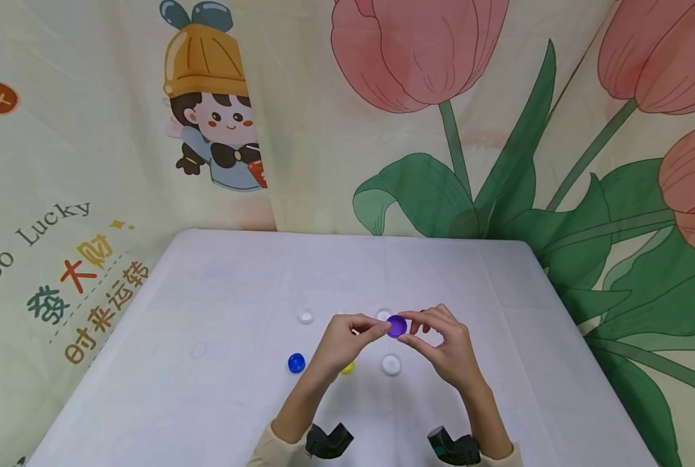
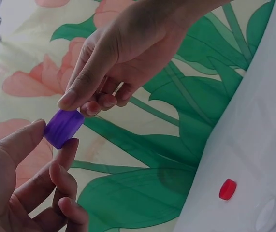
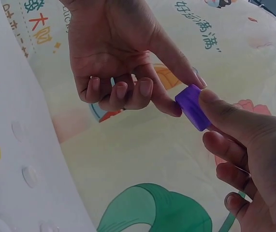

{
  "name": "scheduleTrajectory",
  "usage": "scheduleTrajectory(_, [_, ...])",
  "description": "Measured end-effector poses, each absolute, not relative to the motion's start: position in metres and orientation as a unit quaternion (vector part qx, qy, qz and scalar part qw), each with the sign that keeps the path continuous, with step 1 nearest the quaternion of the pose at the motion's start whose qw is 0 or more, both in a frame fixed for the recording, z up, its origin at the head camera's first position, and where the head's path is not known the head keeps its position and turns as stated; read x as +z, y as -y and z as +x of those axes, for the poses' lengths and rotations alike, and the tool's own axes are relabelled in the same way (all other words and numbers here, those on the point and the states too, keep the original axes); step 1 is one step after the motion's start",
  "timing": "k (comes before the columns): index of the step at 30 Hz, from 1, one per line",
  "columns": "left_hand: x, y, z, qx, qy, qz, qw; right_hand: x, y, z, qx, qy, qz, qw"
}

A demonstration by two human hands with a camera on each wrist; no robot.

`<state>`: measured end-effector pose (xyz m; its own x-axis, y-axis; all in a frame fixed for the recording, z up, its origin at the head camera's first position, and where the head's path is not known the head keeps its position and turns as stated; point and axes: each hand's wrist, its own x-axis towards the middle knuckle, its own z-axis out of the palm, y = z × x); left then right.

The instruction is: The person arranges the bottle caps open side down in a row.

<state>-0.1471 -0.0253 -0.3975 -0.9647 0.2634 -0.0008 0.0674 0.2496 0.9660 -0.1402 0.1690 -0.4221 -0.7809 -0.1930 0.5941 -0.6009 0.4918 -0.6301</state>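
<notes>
A purple bottle cap (image 1: 397, 326) is held up above the table between both hands, its hollow side facing the head camera. My left hand (image 1: 347, 337) pinches one side of it with thumb and forefinger. From the opposite side, the thumb and forefinger of my right hand (image 1: 449, 344) grip it too. The cap's ridged side wall (image 2: 63, 128) shows in the left wrist view. Under the hands on the white cloth lie a yellow cap (image 1: 348, 368), mostly covered by the left hand, and a white ring-like disc (image 1: 391, 364).
A blue cap (image 1: 296, 363) lies left of the left forearm. Farther back are more white discs (image 1: 305, 316), one partly behind the fingers. The left wrist view also shows a red cap (image 2: 227, 189) on the white table (image 1: 236, 272). Behind the table hangs a printed cloth (image 1: 306, 130).
</notes>
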Motion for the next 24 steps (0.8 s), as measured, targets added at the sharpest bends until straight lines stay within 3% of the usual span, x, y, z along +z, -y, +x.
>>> scheduleTrajectory(6, [-0.384, 0.025, -0.140, 0.604, -0.786, 0.110, 0.072, -0.424, -0.168, -0.141, 0.443, 0.836, 0.232, 0.225])
scheduleTrajectory(12, [-0.399, 0.025, -0.148, 0.597, -0.791, 0.122, 0.049, -0.425, -0.168, -0.142, 0.444, 0.837, 0.229, 0.224])
scheduleTrajectory(24, [-0.428, 0.024, -0.160, 0.574, -0.799, 0.169, -0.054, -0.432, -0.172, -0.142, 0.438, 0.852, 0.194, 0.210])
